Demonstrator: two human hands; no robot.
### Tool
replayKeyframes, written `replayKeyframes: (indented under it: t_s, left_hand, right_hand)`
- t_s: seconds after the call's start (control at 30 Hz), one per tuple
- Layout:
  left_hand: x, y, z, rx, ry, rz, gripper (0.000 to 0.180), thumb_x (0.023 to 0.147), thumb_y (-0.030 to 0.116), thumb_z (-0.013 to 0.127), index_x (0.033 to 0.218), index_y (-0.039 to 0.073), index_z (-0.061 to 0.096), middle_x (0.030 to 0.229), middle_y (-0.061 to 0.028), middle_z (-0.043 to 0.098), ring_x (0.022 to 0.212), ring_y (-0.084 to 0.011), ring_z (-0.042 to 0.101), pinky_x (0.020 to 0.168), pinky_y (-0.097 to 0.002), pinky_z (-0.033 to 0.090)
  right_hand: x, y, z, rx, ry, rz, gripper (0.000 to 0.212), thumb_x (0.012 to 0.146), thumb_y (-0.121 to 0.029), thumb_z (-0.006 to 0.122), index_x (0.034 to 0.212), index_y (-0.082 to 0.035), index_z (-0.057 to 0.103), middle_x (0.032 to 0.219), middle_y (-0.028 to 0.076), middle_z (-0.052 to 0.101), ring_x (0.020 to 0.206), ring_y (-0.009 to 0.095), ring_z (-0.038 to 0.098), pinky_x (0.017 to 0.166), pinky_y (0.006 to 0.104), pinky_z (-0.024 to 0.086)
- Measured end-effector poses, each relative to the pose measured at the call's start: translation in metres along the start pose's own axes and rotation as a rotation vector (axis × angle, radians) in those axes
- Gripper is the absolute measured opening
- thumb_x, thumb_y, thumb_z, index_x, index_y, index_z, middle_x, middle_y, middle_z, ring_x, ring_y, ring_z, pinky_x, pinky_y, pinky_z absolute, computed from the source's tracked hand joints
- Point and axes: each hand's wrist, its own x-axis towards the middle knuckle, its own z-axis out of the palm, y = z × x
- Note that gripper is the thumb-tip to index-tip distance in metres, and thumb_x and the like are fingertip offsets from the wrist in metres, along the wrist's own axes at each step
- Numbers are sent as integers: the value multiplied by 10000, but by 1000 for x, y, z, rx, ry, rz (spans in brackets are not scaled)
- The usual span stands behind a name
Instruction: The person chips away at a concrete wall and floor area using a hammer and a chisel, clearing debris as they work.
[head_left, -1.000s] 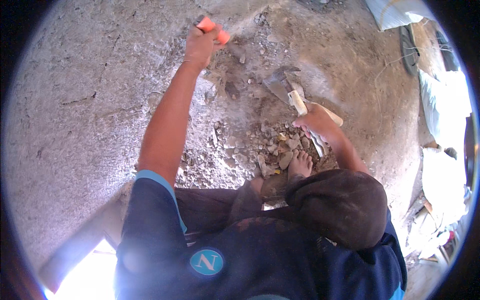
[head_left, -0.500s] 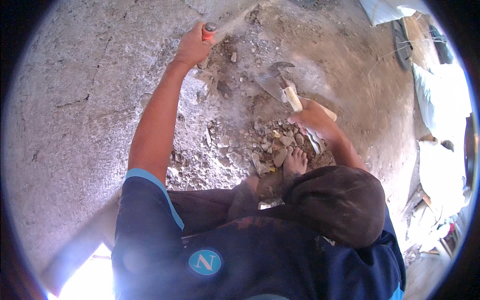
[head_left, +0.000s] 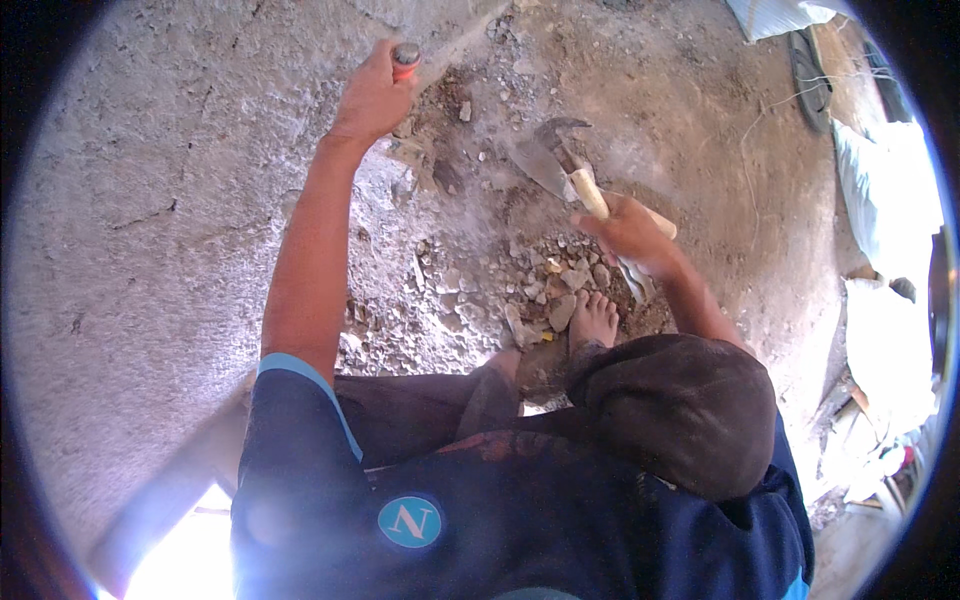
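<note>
My left hand (head_left: 372,98) is closed around a chisel (head_left: 405,62) with an orange-red grip and a round grey metal end. Its lower part is hidden behind the hand, close to the rough wall. My right hand (head_left: 632,232) is wrapped round the pale wooden handle of a hammer (head_left: 588,190), whose dark metal head curves at the far end. Beside that head is a flat grey blade-like shape (head_left: 540,163); whether it belongs to the hammer I cannot tell. Below my right hand, a strip of grey metal (head_left: 637,283) sticks out.
Rough grey wall (head_left: 170,210) fills the left side. Broken stones (head_left: 565,290) and rubble lie before my bare foot (head_left: 594,318), on a dirt floor (head_left: 690,130). A dark sandal (head_left: 810,85), thin wires and white sacks (head_left: 885,190) are along the right.
My left hand with the chisel has shifted slightly left and up in view. My right hand stays nearly in place, still gripping the hammer.
</note>
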Motion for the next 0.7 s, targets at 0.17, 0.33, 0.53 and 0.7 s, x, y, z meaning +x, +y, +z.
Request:
replayKeyframes:
  t_s: [0.17, 0.33, 0.53, 0.7]
  left_hand:
    - [-1, -11, 18, 53, -257, -27, 400, 832, 131, 598, 1208, 60, 479, 1035, -190, 648, 1003, -375, 610, 851, -455, 465]
    - [4, -7, 28, 64, -175, -67, 403, 818, 166, 637, 1181, 57, 502, 1043, -184, 649, 998, -372, 611, 830, -459, 469]
    - [-1, -18, 14, -41, 102, -221, 458, 792, 237, 695, 1164, 46, 509, 1036, -193, 650, 998, -373, 617, 845, -437, 473]
    - [-5, -30, 7, -167, 153, -255, 475, 773, 244, 717, 1150, 41, 512, 1038, -186, 648, 987, -363, 625, 834, -425, 482]
  right_hand:
    - [4, 0, 6, 35, -38, 9, 331, 823, -282, 694, 808, 20, 559, 547, 37, 519, 390, 132, 495, 374, 304, 374]
    - [4, -4, 6, 22, -36, 81, 281, 828, -246, 689, 814, 3, 559, 531, 15, 510, 386, 109, 484, 369, 275, 354]
    - [12, 1, 8, 130, -55, 103, 257, 829, -236, 682, 809, -11, 560, 515, 4, 496, 387, 104, 479, 379, 280, 362]
    - [7, -11, 9, 43, -41, 104, 258, 838, -245, 670, 799, -16, 557, 531, 10, 509, 390, 107, 481, 386, 287, 364]
